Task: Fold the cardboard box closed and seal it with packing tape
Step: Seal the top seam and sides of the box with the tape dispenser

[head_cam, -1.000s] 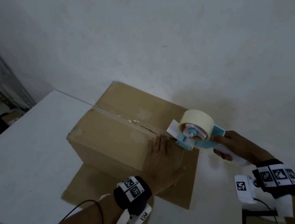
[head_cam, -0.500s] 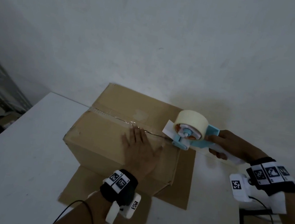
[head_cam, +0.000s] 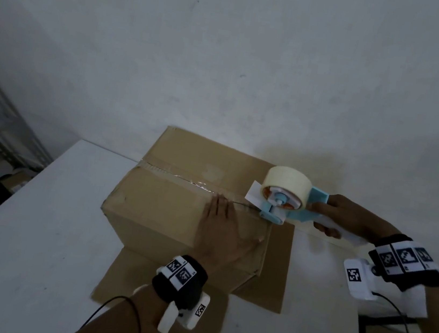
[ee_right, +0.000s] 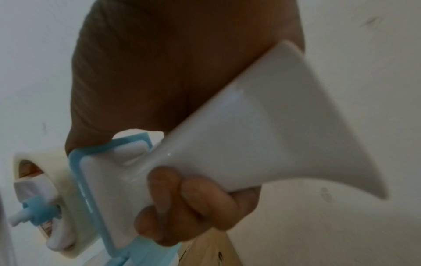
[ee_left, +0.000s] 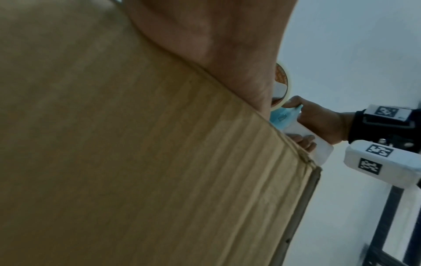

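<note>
We work at a white table (head_cam: 21, 223) set against a pale wall (head_cam: 228, 54). The closed cardboard box (head_cam: 161, 209) sits on flat cardboard sheets (head_cam: 274, 272) near the table's far edge. Our left hand (head_cam: 220, 234) lies flat on the box top, fingers straight, beside the taped seam (head_cam: 182, 179). Our right hand (head_cam: 346, 218) grips the tape dispenser (head_cam: 286, 201) handle at the box's right edge.
</note>
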